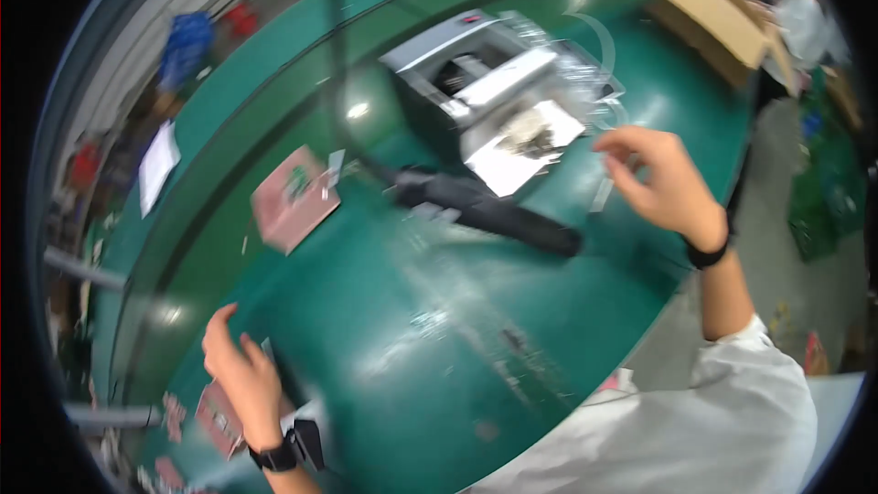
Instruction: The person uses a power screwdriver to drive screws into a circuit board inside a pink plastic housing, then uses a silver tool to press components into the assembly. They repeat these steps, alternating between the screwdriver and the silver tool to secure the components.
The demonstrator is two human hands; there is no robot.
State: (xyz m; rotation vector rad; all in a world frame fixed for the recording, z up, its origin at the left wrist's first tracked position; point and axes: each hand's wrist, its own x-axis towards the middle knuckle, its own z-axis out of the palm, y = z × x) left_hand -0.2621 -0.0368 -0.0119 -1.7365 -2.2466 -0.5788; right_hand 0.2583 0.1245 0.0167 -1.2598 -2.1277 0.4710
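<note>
My left hand (242,380) is at the lower left, its fingers and thumb apart, over a pink block-like piece (219,421). I see nothing held in it, though motion blurs the picture. My right hand (666,185) is raised at the right, thumb and index finger brought together; whatever is between the tips is too small or blurred to make out. Close to those fingertips lie clear plastic pieces (576,73) and a white sheet (498,169) with a pile of small parts (530,134). A long black tool-like object (494,210) lies between my hands.
Behind the sheet stands a grey and black boxy machine (457,69). Another pink block (294,197) sits left on the green table (384,293). A cardboard box (709,18) stands far right, with a person (800,23) beyond. Metal bars (114,416) edge the left side.
</note>
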